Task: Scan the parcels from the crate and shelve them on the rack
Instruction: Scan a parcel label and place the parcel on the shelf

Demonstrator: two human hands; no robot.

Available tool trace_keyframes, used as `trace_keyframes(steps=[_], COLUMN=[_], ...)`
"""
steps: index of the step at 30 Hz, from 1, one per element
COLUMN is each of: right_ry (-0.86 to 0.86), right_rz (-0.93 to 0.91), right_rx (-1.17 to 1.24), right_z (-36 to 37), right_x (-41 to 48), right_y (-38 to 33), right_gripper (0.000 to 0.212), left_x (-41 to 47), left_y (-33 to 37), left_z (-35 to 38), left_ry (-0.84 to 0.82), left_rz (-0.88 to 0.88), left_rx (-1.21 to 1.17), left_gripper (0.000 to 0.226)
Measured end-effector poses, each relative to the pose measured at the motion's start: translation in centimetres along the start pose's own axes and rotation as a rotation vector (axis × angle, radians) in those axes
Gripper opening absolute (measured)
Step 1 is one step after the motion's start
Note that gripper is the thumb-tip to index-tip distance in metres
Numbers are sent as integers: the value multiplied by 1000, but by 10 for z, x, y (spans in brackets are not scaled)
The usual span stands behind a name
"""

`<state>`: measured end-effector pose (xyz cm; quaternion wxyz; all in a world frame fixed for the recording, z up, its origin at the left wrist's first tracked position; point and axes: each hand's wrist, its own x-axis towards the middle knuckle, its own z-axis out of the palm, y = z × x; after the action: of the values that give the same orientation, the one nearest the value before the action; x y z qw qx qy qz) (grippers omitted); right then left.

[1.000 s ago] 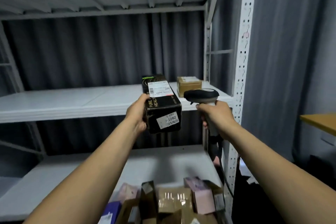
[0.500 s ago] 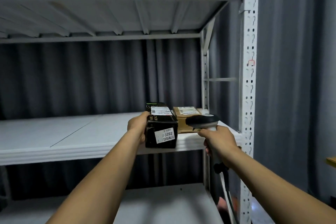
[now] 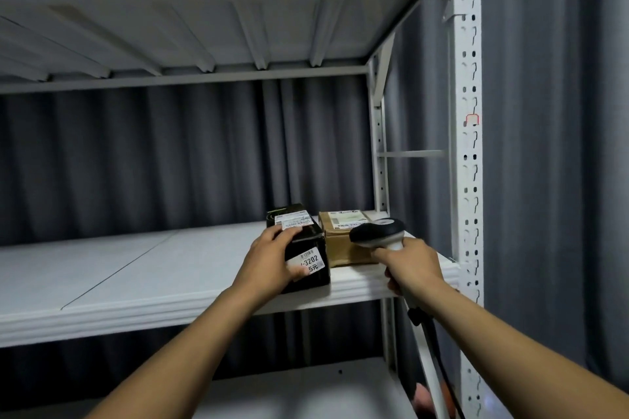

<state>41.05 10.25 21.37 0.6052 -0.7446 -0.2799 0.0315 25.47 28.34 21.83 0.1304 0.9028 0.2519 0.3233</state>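
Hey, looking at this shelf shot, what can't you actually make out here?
- Head view: the left hand's thumb covers part of the sticker on the black box; only "3202" reads clearly.
- Head view: the print on the brown box label is too small to read.
- Head view: the right hand wraps the scanner handle, hiding its trigger.
- The crate is out of frame.

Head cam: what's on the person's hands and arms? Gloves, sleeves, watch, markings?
Nothing worn. The left hand and right hand have no gloves, rings, watch or wristband visible. No sleeves show anywhere down to the frame edge, and there are no markings.
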Motion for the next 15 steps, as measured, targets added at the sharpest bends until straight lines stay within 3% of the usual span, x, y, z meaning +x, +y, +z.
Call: trace_keyframes(steps=[15], right_ry=[28], right_rz=[11], right_rx=[-226], right_z=[13], right_x=[53], right_y=[28], right_gripper=[26], left_x=[74], left_y=[-1], left_z=[41], left_ry=[-21], left_rz=[-49], left_rx=[93], left_gripper=[79])
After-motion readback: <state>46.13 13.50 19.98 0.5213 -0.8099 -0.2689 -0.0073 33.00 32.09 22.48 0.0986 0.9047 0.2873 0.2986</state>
